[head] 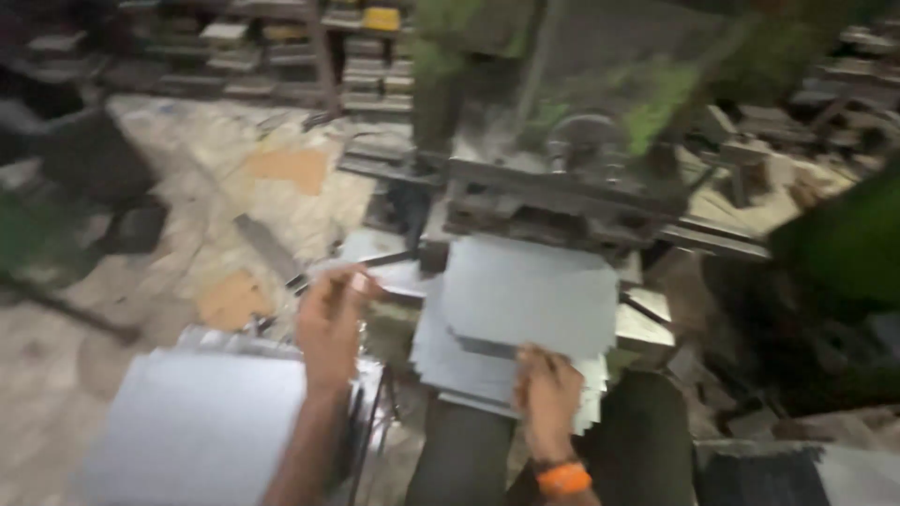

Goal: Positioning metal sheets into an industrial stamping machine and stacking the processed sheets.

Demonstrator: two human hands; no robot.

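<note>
My right hand [547, 395], with an orange band at the wrist, grips the near edge of a grey metal sheet [530, 292] that lies on top of a stack of similar sheets [450, 361] in front of a press machine [562, 192]. My left hand [330, 323] is raised to the left of the stack, fingers curled around the edge of a thin sheet [375, 262] that reaches toward the machine. The view is blurred by motion.
A second pile of grey sheets [202, 426] lies at the lower left. My dark trouser legs [647, 440] show at the bottom. Shelves of stacked metal parts [281, 47] stand at the back, with green machine parts [656, 103] and scrap at the right.
</note>
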